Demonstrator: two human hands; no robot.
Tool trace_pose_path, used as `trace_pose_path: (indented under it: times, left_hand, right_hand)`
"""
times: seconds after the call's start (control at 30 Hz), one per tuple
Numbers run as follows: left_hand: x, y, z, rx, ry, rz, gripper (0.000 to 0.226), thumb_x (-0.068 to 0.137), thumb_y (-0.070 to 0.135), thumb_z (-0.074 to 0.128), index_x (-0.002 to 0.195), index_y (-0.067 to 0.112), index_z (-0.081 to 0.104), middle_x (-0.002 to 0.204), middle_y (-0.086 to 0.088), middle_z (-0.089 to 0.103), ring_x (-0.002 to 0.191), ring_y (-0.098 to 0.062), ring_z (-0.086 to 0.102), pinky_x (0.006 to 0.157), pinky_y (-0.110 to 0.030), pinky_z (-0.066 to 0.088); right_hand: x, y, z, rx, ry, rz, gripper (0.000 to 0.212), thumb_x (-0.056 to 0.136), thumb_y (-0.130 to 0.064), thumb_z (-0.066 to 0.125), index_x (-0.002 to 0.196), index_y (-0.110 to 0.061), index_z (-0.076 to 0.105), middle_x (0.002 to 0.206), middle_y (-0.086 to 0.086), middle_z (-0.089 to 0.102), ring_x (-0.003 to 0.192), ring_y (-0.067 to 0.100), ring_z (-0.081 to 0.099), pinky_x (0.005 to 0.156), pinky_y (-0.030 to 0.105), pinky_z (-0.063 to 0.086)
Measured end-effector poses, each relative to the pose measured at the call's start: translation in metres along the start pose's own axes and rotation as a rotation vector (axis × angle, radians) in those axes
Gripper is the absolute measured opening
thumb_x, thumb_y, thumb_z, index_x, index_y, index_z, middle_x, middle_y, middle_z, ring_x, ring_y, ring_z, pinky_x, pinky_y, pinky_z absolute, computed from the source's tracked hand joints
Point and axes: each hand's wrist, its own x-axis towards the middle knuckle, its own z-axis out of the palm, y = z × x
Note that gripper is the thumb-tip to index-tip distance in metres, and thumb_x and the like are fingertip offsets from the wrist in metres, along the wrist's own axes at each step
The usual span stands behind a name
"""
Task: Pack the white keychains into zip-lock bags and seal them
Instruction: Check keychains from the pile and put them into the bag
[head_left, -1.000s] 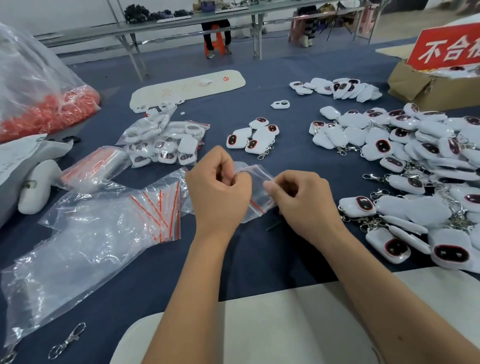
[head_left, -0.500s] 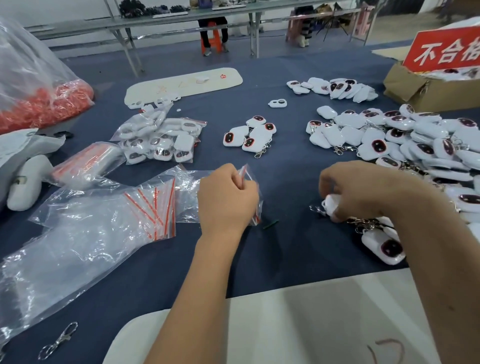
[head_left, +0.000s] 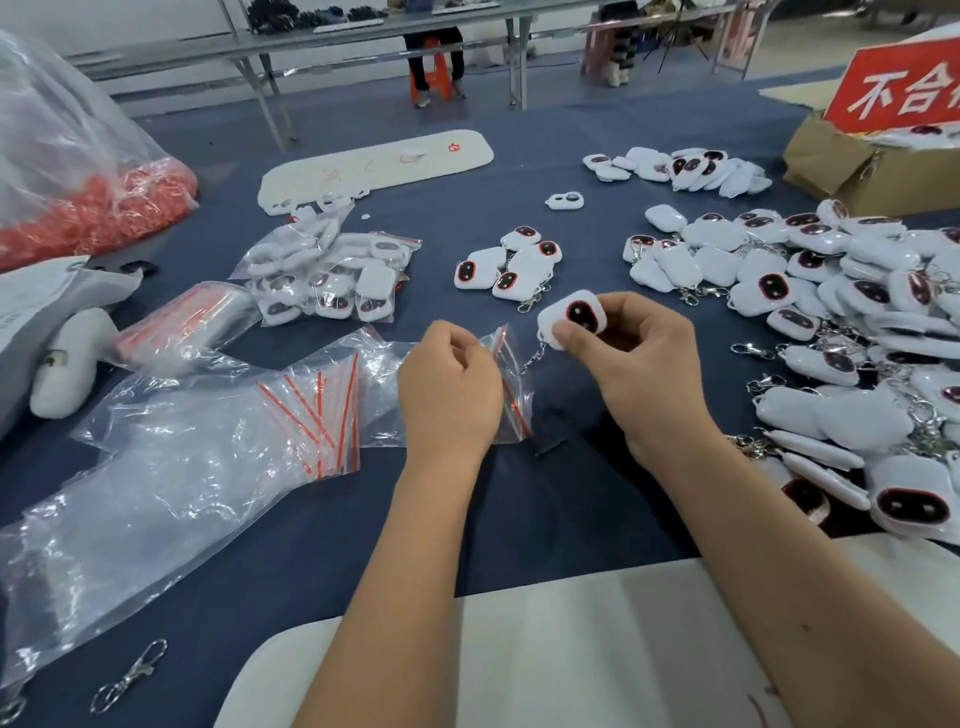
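The white keychain is hanging above the counter, pinched in the right hand; the left hand is pinching the zip-lock bag just beside; feeding the dangling chain in first should be helping it slide inside.

Far beyond the right hand, on a red sign above the cardboard box: white characters "不合", rest cut off.

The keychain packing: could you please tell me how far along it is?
Done: a small pile of bagged keychains lies at the left. In hand: the right hand holds one white keychain beside the small zip-lock bag that the left hand pinches; it is not yet inside. Left: the big loose pile on the right.
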Motion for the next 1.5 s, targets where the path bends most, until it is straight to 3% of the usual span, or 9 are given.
trace_pose_path:
  times: [0.1,0.17,0.3,0.4,0.53,0.9,1.13,1.33,1.5]
  left_hand:
    - [0.000,0.001,-0.002,0.008,0.082,-0.040,0.010,0.092,0.014,0.056,0.095,0.017,0.065,0.093,0.002,0.067,0.090,-0.016,0.063,0.076,-0.028,0.051]
    - [-0.002,0.005,-0.005,-0.068,0.144,0.034,0.008,0.092,0.015,0.059,0.094,0.018,0.066,0.095,0.003,0.068,0.089,-0.012,0.063,0.081,-0.029,0.051]
    - [-0.001,0.012,-0.006,-0.318,0.018,0.056,0.010,0.095,0.014,0.063,0.088,0.015,0.069,0.078,0.001,0.071,0.066,-0.014,0.063,0.059,-0.026,0.051]
    - [-0.003,0.013,-0.003,-0.456,-0.154,-0.020,0.013,0.098,0.012,0.063,0.089,0.006,0.071,0.069,-0.004,0.068,0.056,-0.014,0.059,0.047,-0.024,0.046]
    - [-0.005,0.012,-0.002,-0.479,-0.238,-0.033,0.011,0.098,0.012,0.066,0.090,0.009,0.073,0.064,0.000,0.065,0.056,-0.015,0.062,0.049,-0.022,0.050]
    - [0.000,0.007,-0.004,-0.453,-0.263,-0.112,0.014,0.098,0.013,0.068,0.094,0.001,0.075,0.071,-0.005,0.072,0.054,-0.012,0.065,0.049,-0.021,0.051]
    - [-0.002,0.008,-0.006,-0.425,-0.270,-0.033,0.012,0.099,0.015,0.067,0.095,0.007,0.074,0.072,-0.004,0.073,0.049,-0.010,0.061,0.052,-0.022,0.052]
    - [-0.003,0.009,-0.007,-0.334,-0.262,0.098,0.008,0.097,0.018,0.070,0.094,0.011,0.075,0.084,-0.003,0.076,0.075,-0.016,0.070,0.062,-0.023,0.056]
    - [-0.004,0.008,-0.007,-0.343,-0.301,0.149,0.008,0.096,0.015,0.072,0.095,0.008,0.075,0.087,-0.007,0.075,0.073,-0.010,0.068,0.057,-0.015,0.053]
  right_hand:
    - [-0.003,0.000,0.001,0.146,-0.082,0.019,0.010,0.102,-0.020,0.069,0.099,-0.024,0.077,0.083,-0.011,0.075,0.066,0.000,0.060,0.065,0.016,0.050]
    - [-0.003,-0.001,0.001,0.153,-0.167,0.047,0.013,0.108,-0.022,0.059,0.104,-0.021,0.072,0.092,0.002,0.076,0.069,0.012,0.067,0.061,0.027,0.054]
    - [-0.004,-0.002,0.003,0.181,-0.261,0.111,0.010,0.105,-0.026,0.065,0.109,-0.017,0.066,0.088,0.024,0.072,0.052,0.017,0.059,0.044,0.022,0.044]
    - [-0.002,0.002,0.003,0.121,-0.260,0.054,0.010,0.105,-0.024,0.065,0.107,-0.018,0.072,0.080,0.005,0.074,0.055,0.010,0.058,0.050,0.021,0.047]
    - [-0.001,0.005,0.002,0.085,-0.293,0.015,0.023,0.106,-0.009,0.057,0.115,-0.022,0.074,0.098,0.001,0.079,0.079,0.012,0.068,0.070,0.029,0.053]
    - [-0.007,0.002,0.003,0.136,-0.359,0.016,0.026,0.105,0.004,0.054,0.122,-0.006,0.072,0.092,0.014,0.078,0.060,0.021,0.070,0.058,0.029,0.059]
    - [-0.006,0.004,0.004,0.105,-0.341,-0.032,0.028,0.104,0.001,0.056,0.121,-0.015,0.073,0.094,0.014,0.078,0.063,0.024,0.070,0.059,0.033,0.059]
    - [-0.006,0.002,0.005,0.133,-0.291,-0.028,0.015,0.105,-0.012,0.061,0.107,-0.015,0.076,0.088,0.012,0.076,0.065,0.020,0.068,0.053,0.031,0.057]
    - [-0.004,0.003,0.005,0.094,-0.250,0.009,0.011,0.104,-0.012,0.064,0.101,-0.013,0.075,0.079,0.004,0.076,0.062,0.017,0.069,0.051,0.026,0.054]
